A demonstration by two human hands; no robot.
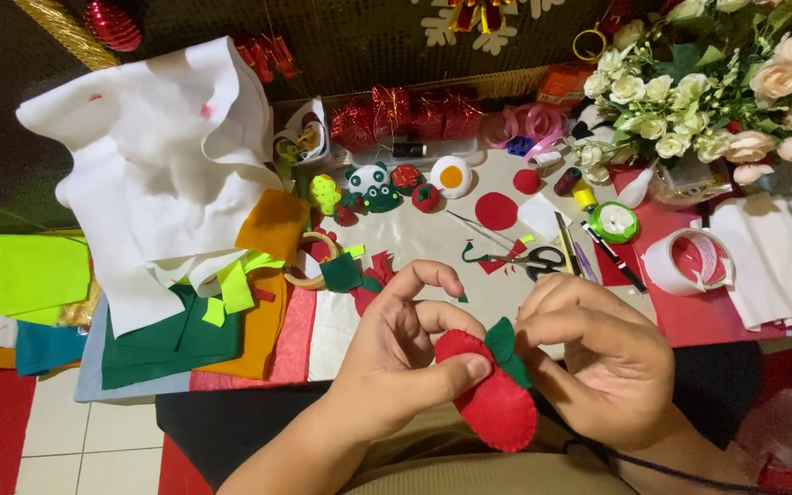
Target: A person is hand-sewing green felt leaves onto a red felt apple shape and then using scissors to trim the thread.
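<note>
while both hands work low in the centre of the frame, these lines hold:
left hand [405,353]: thumb pressed on the red felt strawberry [492,403], fingers loosely curled, half open.
right hand [602,357]: fingers closed, pinching the green felt leaf [503,344] at the strawberry's top edge.
thing's place: lower centre, over the lap, just off the table [414,243].
doing it well: i judge the leaf should stay flat and centred, grip firm, stitches small.
counts: one scissors [535,262], one tape roll [687,261], one white felt egg [451,176] at upper centre, two red felt circles [496,211].
</note>
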